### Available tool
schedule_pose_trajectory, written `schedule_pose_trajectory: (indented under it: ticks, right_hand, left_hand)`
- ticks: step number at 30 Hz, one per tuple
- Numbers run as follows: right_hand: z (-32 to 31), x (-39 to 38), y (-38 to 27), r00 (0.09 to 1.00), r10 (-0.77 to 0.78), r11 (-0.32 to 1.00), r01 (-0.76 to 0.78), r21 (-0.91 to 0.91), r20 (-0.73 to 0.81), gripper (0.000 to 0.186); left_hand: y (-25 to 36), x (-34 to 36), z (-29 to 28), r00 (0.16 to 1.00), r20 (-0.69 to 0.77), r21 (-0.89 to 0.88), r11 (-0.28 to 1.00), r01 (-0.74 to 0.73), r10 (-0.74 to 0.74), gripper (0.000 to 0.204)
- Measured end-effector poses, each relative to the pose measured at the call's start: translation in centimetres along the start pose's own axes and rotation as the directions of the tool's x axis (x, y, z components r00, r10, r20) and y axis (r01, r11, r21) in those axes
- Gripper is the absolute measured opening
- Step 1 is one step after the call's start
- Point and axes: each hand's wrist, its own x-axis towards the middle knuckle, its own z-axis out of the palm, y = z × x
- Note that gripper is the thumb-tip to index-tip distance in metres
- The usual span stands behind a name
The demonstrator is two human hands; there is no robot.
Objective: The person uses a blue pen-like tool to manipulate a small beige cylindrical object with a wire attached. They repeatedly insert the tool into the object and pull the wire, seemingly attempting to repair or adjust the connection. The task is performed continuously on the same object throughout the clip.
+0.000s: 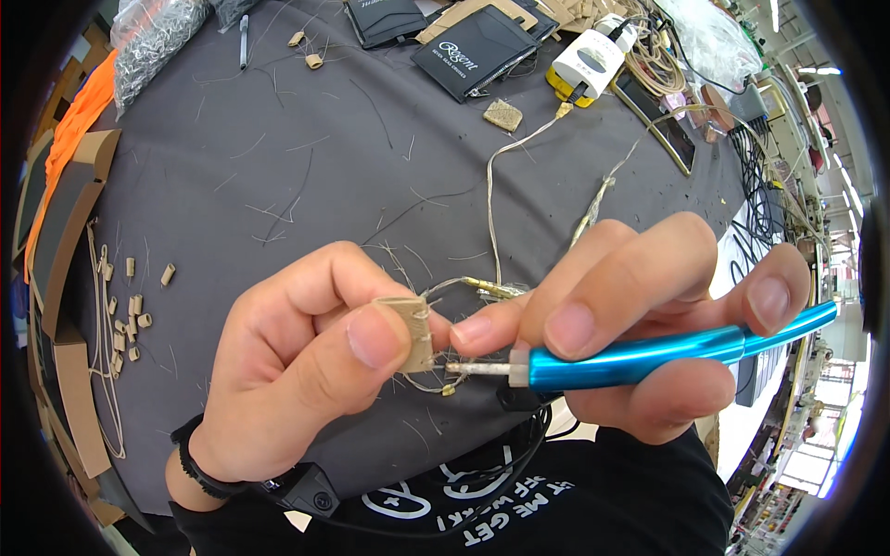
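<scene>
Cloth (158,185), grey and thread-strewn, spreads beneath both hands. Left fingers (375,338) pinch a tan tab (422,345) just off centre toward seven; right fingers (630,278) clasp a blue tool (630,361) toward four. Cardboard (79,232) stands at nine, lit windows (834,408) toward four.

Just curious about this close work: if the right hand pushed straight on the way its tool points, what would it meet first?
Most likely the tan piece pinched in the left hand: the blue tool in the right hand has its metal tip aimed there, though depth is hard to judge.
</scene>
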Motion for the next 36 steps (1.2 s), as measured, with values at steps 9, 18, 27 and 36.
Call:
schedule_pose_trajectory:
  ticks: [9,18,27,36]
  right_hand:
    - [-0.3,0.9,0.3,0.994,-0.024,0.997,0.033,-0.071,0.111,0.031]
    - [-0.2,0.5,0.4,0.996,-0.055,0.997,0.058,-0.044,0.067,0.031]
    - [-0.1,0.5,0.8,0.995,-0.085,0.995,0.088,-0.038,0.056,0.03]
    - [-0.2,0.5,0.4,0.998,-0.051,0.998,0.051,-0.028,0.03,0.03]
  left_hand:
    - [0.1,-0.2,0.1,1.0,-0.008,0.002,1.0,-0.011,0.011,0.035]
    - [0.2,-0.4,0.2,1.0,-0.027,0.012,1.0,-0.014,0.014,0.034]
    - [0.2,-0.3,0.1,1.0,-0.02,0.012,1.0,-0.01,0.01,0.035]
    - [0.1,-0.2,0.1,1.0,-0.016,0.017,1.0,-0.015,0.015,0.034]
